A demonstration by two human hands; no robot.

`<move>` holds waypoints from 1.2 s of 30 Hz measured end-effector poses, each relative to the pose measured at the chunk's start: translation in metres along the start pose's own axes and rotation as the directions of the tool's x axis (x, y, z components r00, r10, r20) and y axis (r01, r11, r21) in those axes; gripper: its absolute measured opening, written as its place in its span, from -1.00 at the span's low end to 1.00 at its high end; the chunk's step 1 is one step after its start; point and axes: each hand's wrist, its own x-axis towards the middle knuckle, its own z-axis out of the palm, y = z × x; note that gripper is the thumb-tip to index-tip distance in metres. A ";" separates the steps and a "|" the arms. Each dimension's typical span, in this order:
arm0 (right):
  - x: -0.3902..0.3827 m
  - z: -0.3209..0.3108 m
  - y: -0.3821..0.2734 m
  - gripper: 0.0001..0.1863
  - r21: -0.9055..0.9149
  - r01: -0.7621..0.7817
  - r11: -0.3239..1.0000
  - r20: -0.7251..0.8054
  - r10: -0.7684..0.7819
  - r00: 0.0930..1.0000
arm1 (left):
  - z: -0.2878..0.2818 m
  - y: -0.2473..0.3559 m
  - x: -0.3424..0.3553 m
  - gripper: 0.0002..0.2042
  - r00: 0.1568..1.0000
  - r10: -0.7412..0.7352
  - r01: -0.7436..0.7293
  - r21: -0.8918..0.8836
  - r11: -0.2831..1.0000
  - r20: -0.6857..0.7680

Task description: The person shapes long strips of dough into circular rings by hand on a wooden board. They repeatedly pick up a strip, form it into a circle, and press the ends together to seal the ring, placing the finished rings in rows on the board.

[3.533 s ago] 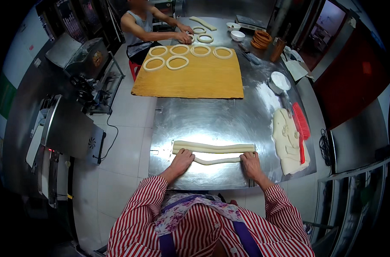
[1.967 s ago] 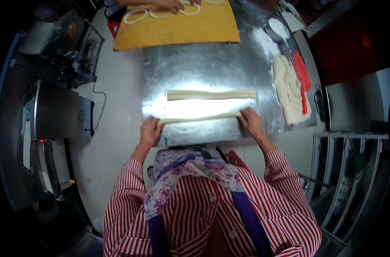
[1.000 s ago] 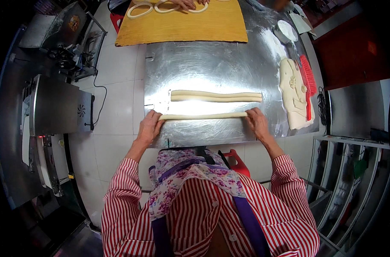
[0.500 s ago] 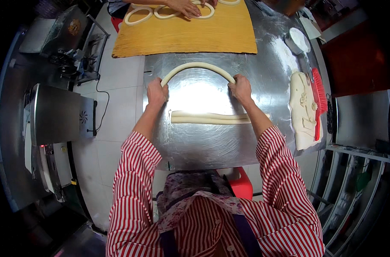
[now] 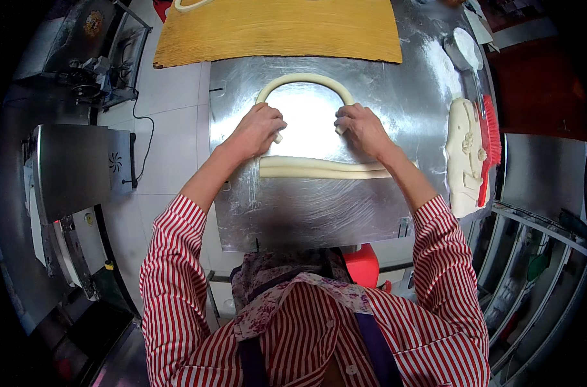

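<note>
A pale dough rope (image 5: 304, 77) lies bent into an arch on the steel table (image 5: 306, 209), its cut ends pointing toward me. My left hand (image 5: 261, 129) is closed on its left leg, the tip showing below the fingers. My right hand (image 5: 360, 129) grips the right leg, fingers curled round it near the end. Below both hands, straight dough strips (image 5: 319, 169) lie side by side, crossing under my right forearm.
A yellow board (image 5: 277, 32) with a dough ring (image 5: 190, 4) spans the table's far part. On the right lie a dough slab (image 5: 460, 155), red brush (image 5: 491, 129) and flour container (image 5: 462, 46). A steel machine (image 5: 74, 171) stands left, a rack (image 5: 526, 284) right, a red stool (image 5: 361, 264) below.
The held rope has gone from straight near the front edge to an arch beyond the other strips, now narrower, hands closer together. The other person's hands have left the view.
</note>
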 end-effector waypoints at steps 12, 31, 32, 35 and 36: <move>0.039 0.026 -0.080 -0.48 0.473 -0.389 0.791 0.029 0.427 0.904 | -0.005 -0.005 0.016 -0.75 0.940 -0.298 0.337 -0.581 0.741 0.165; 0.010 0.025 -0.056 -0.51 0.222 -0.289 0.931 -0.111 0.318 0.941 | 0.037 0.011 0.026 -0.76 0.971 -0.161 0.221 -0.414 0.883 0.174; 0.009 0.023 -0.047 -0.57 0.181 -0.269 0.946 -0.047 0.281 0.958 | 0.038 0.014 0.026 -0.77 0.977 -0.133 0.187 -0.371 0.910 0.167; 0.013 0.022 -0.027 -0.70 0.129 -0.211 0.969 0.051 0.206 0.977 | 0.034 0.020 0.030 -0.77 0.980 -0.092 0.140 -0.284 0.949 0.175; 0.016 0.022 -0.025 -0.72 0.125 -0.189 0.974 0.072 0.182 0.981 | 0.034 0.019 0.030 -0.78 0.979 -0.099 0.147 -0.280 0.949 0.178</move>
